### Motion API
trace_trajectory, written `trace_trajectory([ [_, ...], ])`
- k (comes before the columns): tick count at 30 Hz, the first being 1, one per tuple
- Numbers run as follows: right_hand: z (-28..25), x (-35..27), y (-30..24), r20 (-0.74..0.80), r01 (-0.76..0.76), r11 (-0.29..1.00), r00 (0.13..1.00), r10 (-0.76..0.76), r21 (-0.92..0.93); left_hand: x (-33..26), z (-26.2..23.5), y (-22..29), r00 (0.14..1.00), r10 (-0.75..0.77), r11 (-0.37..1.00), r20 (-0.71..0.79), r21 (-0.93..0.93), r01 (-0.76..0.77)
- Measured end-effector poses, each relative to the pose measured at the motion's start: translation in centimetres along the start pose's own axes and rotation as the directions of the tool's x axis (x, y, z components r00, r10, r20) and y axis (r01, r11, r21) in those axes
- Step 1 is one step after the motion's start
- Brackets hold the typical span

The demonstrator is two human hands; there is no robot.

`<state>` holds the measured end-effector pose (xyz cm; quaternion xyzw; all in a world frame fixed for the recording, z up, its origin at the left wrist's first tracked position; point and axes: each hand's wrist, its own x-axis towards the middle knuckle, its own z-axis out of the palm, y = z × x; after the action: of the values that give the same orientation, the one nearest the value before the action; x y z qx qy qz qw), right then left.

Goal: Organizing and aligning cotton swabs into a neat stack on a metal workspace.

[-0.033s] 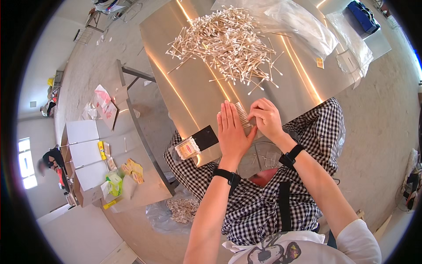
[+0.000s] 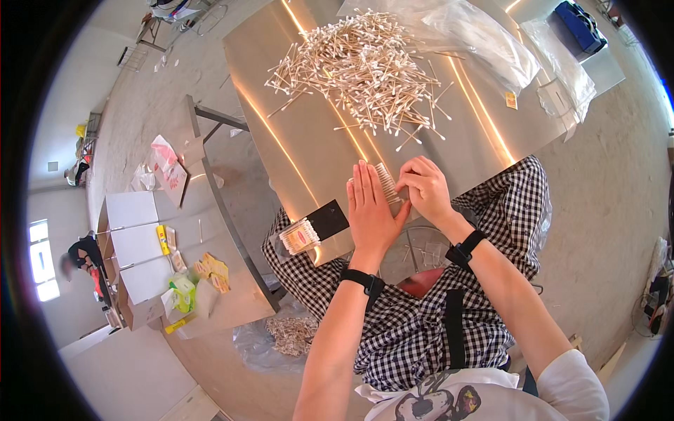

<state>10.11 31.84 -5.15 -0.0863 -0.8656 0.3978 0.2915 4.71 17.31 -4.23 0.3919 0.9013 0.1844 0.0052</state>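
Observation:
My left hand is held flat with its fingers straight and together, its back toward me. A neat row of cotton swabs with wooden sticks lies against its palm side. My right hand pinches that row from the right with curled fingers. Both hands hover over the near edge of a shiny steel table. A big loose pile of cotton swabs lies further back on the table. A small filled pack of swabs sits by a black flat piece to the left of my left hand.
Clear plastic bags lie at the table's far right, with a blue crate beyond. A second table on the left carries cardboard boxes and yellow packs. A bag of swabs rests on the floor. Another person stands far left.

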Motion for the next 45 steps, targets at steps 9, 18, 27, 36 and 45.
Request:
trace_trajectory([
  [9,-0.13,0.11,-0.13,0.021,0.027,0.999,0.999,-0.026,-0.027,0.04,0.01,0.01,1.0,-0.005,1.0,0.004,0.005,0.005],
  [18,0.12,0.07,0.05,-0.014,0.011,1.0,1.0,-0.011,-0.004,-0.05,0.11,-0.11,1.0,-0.002,1.0,0.01,-0.005,0.002],
  [27,0.25,0.05,0.09,0.003,0.002,0.999,1.0,-0.002,-0.045,-0.05,0.27,-0.16,1.0,0.005,1.0,-0.005,-0.011,-0.005],
  [36,0.26,0.22,-0.11,-0.008,-0.01,0.998,1.0,0.009,-0.058,-0.05,0.25,-0.15,1.0,0.001,1.0,0.002,-0.007,0.0],
  [45,0.2,0.28,-0.21,0.022,-0.004,0.997,1.0,0.005,-0.076,-0.03,0.29,-0.21,1.0,0.01,1.0,-0.007,0.004,-0.01],
])
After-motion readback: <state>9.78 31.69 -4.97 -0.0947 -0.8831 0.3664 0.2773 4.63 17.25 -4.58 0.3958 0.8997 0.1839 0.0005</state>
